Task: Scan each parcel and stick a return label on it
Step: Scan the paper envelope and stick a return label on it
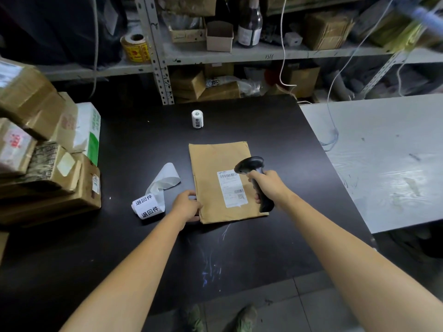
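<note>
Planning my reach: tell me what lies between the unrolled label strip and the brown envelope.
Head view: only the left hand, gripping the flat brown paper envelope's edge.

Label roll (148, 206) near left: "退回件" printed twice. Small upright roll (197, 119): "回" readable, other characters unclear. Parcel's shipping label (232, 188): barcodes, QR code, print too small to read.

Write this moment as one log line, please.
step: scanning | right hand: holds scanner over shipping label | left hand: steadies envelope edge | label roll: untouched
</note>
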A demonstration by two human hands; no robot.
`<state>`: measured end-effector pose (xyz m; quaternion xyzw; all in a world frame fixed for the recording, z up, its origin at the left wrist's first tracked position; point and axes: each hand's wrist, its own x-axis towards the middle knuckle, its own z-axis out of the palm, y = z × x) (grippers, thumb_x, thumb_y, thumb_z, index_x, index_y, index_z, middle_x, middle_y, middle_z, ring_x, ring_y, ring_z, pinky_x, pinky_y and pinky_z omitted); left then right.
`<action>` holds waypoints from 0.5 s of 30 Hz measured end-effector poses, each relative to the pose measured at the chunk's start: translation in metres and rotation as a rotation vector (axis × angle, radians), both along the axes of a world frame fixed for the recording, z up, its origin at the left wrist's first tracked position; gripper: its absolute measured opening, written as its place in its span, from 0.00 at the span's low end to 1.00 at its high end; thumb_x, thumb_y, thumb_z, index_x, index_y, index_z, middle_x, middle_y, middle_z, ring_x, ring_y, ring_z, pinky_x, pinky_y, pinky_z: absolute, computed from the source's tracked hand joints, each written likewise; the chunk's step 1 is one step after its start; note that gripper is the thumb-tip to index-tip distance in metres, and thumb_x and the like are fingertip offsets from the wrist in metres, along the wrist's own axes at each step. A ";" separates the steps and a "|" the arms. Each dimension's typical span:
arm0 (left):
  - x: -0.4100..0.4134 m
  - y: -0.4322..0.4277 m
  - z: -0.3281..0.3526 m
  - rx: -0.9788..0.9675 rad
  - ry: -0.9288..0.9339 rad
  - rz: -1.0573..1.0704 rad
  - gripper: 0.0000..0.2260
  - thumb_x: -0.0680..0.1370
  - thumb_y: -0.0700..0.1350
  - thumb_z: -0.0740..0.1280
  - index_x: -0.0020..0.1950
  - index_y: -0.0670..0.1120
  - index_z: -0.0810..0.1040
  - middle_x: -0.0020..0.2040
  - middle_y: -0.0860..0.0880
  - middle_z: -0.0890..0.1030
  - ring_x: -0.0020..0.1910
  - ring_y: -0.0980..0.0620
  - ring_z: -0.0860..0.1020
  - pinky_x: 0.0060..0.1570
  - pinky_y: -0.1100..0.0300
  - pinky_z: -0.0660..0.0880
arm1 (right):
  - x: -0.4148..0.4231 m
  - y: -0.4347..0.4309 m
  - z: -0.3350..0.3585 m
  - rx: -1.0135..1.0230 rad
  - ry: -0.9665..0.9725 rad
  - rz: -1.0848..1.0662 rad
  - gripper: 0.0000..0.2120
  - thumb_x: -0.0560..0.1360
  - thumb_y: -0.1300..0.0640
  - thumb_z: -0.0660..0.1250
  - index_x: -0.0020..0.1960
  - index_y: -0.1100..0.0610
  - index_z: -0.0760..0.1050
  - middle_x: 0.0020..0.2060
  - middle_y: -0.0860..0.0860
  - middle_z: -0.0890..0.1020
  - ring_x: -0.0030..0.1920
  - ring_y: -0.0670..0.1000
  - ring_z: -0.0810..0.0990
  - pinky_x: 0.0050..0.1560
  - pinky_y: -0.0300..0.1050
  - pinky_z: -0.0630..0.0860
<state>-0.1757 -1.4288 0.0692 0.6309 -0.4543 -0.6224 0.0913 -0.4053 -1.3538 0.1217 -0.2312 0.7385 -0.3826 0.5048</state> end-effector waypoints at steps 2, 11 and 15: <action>0.000 -0.001 -0.001 -0.002 -0.003 -0.007 0.15 0.77 0.34 0.65 0.61 0.46 0.72 0.53 0.42 0.81 0.51 0.43 0.82 0.36 0.56 0.78 | 0.004 -0.004 0.006 -0.013 0.002 0.004 0.12 0.70 0.50 0.67 0.42 0.59 0.72 0.27 0.53 0.70 0.24 0.53 0.71 0.27 0.43 0.72; 0.000 -0.010 0.001 -0.025 -0.017 -0.029 0.14 0.78 0.33 0.64 0.60 0.47 0.72 0.53 0.42 0.81 0.51 0.43 0.81 0.38 0.55 0.79 | 0.016 -0.016 0.027 0.037 0.062 0.004 0.14 0.69 0.50 0.65 0.46 0.60 0.71 0.32 0.54 0.70 0.23 0.51 0.72 0.27 0.43 0.73; 0.001 -0.012 0.001 -0.032 -0.021 -0.031 0.14 0.78 0.33 0.64 0.60 0.47 0.72 0.52 0.43 0.81 0.48 0.45 0.81 0.37 0.56 0.79 | 0.014 -0.015 0.028 0.020 0.074 -0.009 0.16 0.69 0.48 0.67 0.47 0.60 0.71 0.35 0.55 0.71 0.23 0.52 0.74 0.28 0.43 0.74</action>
